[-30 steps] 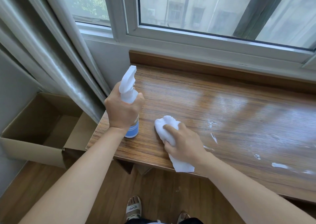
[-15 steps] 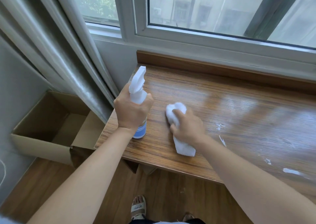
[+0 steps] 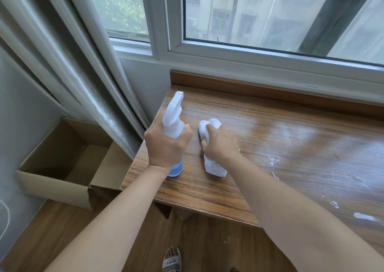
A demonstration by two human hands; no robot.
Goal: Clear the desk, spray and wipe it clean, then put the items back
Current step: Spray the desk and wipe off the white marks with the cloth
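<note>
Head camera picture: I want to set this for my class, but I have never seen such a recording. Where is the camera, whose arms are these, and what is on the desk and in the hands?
No machine is at work here. A person wears one wide-angle camera on the head, which looks forward and down, so the two bare arms coming in from the bottom edge are the wearer's own.

The left hand grips a white spray bottle with a blue label, standing at the left end of the wooden desk. The right hand presses a crumpled white cloth flat on the wood beside the bottle.

The desk sits under a window. Its right part carries white smears and looks glossy. Nothing else lies on the part in view. On the floor to the left stands an open cardboard box, beside a grey curtain.
</note>
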